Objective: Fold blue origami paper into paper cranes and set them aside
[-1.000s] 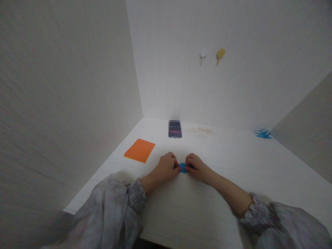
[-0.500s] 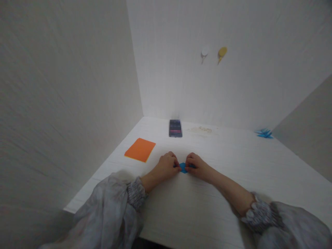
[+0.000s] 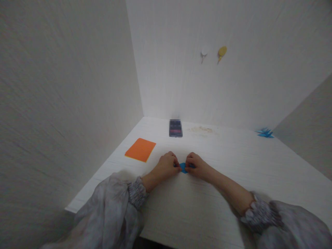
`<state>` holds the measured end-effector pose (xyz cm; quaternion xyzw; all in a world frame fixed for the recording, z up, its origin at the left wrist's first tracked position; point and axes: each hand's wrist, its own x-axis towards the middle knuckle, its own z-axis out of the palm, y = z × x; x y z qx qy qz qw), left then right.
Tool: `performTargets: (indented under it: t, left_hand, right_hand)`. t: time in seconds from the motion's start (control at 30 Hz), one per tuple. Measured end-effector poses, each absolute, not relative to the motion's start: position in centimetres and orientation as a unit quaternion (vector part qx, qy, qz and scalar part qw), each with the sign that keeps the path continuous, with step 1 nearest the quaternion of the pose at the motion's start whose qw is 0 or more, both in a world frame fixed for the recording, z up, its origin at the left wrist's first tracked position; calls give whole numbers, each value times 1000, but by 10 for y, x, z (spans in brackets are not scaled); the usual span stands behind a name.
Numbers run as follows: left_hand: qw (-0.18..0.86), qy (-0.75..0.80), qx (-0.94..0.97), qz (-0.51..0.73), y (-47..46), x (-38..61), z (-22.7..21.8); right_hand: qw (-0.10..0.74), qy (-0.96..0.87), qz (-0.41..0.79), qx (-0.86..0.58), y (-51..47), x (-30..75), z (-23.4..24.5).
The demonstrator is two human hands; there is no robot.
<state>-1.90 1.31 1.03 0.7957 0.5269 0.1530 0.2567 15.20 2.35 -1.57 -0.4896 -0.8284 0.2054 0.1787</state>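
A small folded piece of blue paper (image 3: 183, 167) lies on the white table (image 3: 207, 207) between my two hands. My left hand (image 3: 165, 166) presses on its left side with curled fingers. My right hand (image 3: 197, 165) pinches its right side. Most of the paper is hidden under my fingers. Both of my forearms rest on the table in grey patterned sleeves.
A stack of orange paper squares (image 3: 140, 149) lies to the left of my hands. A dark blurred phone (image 3: 175, 128) sits near the back wall. Folded blue paper shapes (image 3: 264, 132) lie at the far right. White and yellow hooks (image 3: 221, 52) hang on the wall.
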Motion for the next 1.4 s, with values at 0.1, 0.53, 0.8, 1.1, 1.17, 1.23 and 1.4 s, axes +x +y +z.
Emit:
performTargets:
  t: [0.1,0.53,0.8,1.1,1.17,1.23,1.4]
  left_hand:
    - [258,533,790,158,13,-19,10]
    - [241,547,787,155,12,-16,10]
    - [239,537,794,155,11,-17,12]
    - [225,541,795,158,10,-15,11]
    - [222,541,796,157,10,-15,11]
    - [219,542,796,156,10,-15,12]
    - [224,549,791,152,10,-14,13]
  right_hand:
    - [183,-828,199,-492,24,152,-18]
    - [184,-814,211,-508,25,150,-16]
    - [171,-816,198,-515,23,149,-14]
    - [150,-813,184,-532,21,146,-7]
    - [144,-813,182,-534,20,146,-5]
    - [140,-812,182,-536,20,145,-4]
    - [150,-809,178,-540,18,145,-4]
